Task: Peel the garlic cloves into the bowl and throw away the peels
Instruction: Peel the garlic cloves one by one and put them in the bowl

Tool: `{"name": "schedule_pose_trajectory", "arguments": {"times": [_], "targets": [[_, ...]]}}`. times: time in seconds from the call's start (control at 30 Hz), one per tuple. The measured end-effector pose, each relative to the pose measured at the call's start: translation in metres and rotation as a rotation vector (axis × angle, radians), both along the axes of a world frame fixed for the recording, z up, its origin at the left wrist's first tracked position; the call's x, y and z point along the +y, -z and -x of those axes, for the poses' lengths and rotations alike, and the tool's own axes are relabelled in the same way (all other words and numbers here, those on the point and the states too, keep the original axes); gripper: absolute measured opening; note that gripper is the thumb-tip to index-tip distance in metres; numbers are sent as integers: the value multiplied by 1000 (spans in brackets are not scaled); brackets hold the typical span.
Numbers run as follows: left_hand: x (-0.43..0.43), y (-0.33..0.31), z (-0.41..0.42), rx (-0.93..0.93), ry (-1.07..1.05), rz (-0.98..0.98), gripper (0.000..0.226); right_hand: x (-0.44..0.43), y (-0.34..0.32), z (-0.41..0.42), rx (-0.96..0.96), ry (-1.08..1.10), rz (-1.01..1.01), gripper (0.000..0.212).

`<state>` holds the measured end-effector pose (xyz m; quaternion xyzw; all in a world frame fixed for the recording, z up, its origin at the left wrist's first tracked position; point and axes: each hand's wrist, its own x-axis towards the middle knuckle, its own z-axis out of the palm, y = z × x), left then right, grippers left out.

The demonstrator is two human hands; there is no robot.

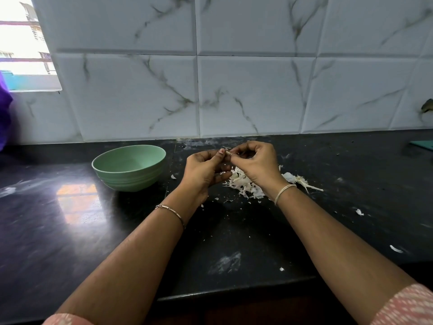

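Note:
Both hands meet above the dark counter and pinch one small garlic clove (226,152) between their fingertips. My left hand (206,171) grips it from the left, my right hand (254,164) from the right. Under the right hand lies a heap of white garlic peels (243,187), partly hidden by the wrist. A green bowl (129,167) stands to the left of the hands; its inside shows no cloves from this angle.
Small peel scraps (359,212) are scattered over the black counter (70,231). A marble-tiled wall (234,90) rises right behind. A teal object (423,144) sits at the far right edge, a purple thing (3,113) at the far left by the window.

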<state>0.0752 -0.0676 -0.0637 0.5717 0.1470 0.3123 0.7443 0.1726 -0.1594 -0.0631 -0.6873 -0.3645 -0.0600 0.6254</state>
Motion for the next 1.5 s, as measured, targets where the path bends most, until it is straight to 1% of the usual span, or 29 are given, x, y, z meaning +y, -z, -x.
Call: {"name": "schedule_pose_trajectory", "arguments": {"times": [0.27, 0.37, 0.6, 0.77, 0.93, 1.1, 1.3, 1.4, 1.5], "targets": [[-2, -1, -2, -34, -22, 22, 9, -1, -3, 8, 96, -51, -32, 9], [-1, 1, -4, -39, -57, -21, 6, -2, -3, 8, 128, -63, -20, 7], [5, 3, -6, -21, -89, -179, 4, -4, -5, 7, 353, -170, -33, 9], [6, 4, -6, -22, -61, -173, 8, -4, -6, 4, 494, -234, -48, 7], [7, 5, -7, -29, -44, -159, 7, -4, -6, 3, 529, -253, -56, 9], [7, 5, -7, -23, -36, -163, 13, -4, -7, 3, 552, -246, -58, 8], [8, 5, -7, -19, -50, -162, 7, -3, -7, 3, 573, -233, -54, 5], [7, 5, -6, -23, -53, -154, 5, -5, -8, 3, 618, -256, -72, 8], [6, 4, -6, -15, -51, -155, 3, -6, -8, 2, 610, -251, -49, 9]]}}
